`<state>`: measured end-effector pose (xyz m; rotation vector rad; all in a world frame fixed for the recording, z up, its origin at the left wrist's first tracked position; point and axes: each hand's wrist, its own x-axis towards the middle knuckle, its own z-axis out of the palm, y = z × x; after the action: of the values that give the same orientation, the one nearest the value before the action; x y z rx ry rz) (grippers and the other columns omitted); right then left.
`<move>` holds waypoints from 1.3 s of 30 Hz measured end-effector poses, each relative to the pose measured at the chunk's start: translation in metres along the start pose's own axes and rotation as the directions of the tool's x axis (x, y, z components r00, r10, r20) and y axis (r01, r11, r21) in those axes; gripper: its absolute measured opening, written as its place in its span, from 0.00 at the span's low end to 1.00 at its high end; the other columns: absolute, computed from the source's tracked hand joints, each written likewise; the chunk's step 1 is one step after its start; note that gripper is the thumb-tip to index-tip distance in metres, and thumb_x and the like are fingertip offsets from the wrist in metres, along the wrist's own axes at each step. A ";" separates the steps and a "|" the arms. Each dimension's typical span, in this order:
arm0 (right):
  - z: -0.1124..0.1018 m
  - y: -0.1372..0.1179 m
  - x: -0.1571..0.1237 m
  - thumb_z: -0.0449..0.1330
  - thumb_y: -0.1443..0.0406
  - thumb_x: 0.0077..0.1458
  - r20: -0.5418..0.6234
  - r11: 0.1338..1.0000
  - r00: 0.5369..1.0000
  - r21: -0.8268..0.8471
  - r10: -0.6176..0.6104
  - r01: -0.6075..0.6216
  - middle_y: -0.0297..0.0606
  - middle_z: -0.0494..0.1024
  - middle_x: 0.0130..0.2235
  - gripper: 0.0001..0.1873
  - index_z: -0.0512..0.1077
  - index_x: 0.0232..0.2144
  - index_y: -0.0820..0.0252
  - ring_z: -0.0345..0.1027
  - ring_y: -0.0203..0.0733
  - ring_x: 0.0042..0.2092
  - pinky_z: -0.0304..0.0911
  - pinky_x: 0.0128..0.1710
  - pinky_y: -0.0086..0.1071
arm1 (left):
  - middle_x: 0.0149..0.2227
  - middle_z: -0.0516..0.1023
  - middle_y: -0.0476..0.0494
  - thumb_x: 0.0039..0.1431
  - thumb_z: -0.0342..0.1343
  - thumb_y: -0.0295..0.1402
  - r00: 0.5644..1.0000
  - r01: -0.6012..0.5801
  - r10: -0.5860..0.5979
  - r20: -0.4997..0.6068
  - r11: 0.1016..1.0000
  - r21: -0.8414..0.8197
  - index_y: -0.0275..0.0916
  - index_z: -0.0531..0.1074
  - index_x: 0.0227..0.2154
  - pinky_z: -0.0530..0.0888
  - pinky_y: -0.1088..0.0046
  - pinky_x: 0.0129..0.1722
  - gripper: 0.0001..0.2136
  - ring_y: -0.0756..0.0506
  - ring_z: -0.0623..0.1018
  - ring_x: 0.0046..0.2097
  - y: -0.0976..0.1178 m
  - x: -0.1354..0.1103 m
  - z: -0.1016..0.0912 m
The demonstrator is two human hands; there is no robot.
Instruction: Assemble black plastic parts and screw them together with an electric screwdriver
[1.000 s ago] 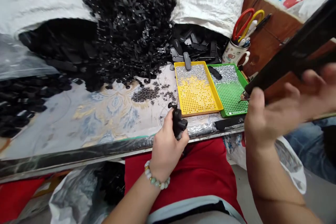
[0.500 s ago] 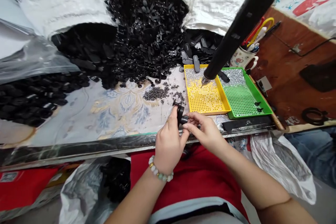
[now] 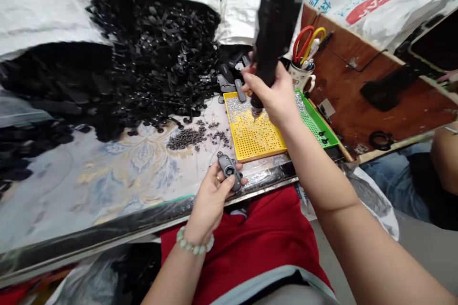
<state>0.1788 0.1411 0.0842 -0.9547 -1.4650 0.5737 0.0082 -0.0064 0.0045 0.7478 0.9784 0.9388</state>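
My left hand [image 3: 210, 200] now cradles the grey plastic housing [image 3: 228, 170] face-up, in a loose hold. My right hand [image 3: 272, 97], off the housing, grips a black electric screwdriver [image 3: 275, 24] tightly, its bit above the silver screws [image 3: 246, 128] in the yellow perforated tray [image 3: 250, 156] on the tabletop [image 3: 107, 190].

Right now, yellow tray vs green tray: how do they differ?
The yellow tray is mostly in view, while the green tray is partly hidden behind the right hand and forearm. The black driver has its tip over the yellow tray, not the green tray. Small dark pieces sit near the green tray's near corner; the yellow tray shows none. Both have perforated floors, with silver bits massed at the far end.
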 end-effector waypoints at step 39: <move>-0.163 0.042 -0.078 0.60 0.51 0.49 -0.524 0.954 0.851 -0.272 -0.037 -0.126 0.35 0.73 0.34 0.19 0.68 0.33 0.60 0.66 0.31 0.24 0.65 0.29 0.30 | 0.43 0.77 0.46 0.46 0.65 0.36 0.987 0.040 -0.033 -0.160 0.998 0.043 0.42 0.68 0.42 0.78 0.76 0.38 0.20 0.47 0.80 0.37 0.002 0.005 0.008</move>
<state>0.3405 0.0691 0.0292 -1.2691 -1.0433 0.0964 0.0158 -0.0018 0.0075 0.6988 1.1536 0.9576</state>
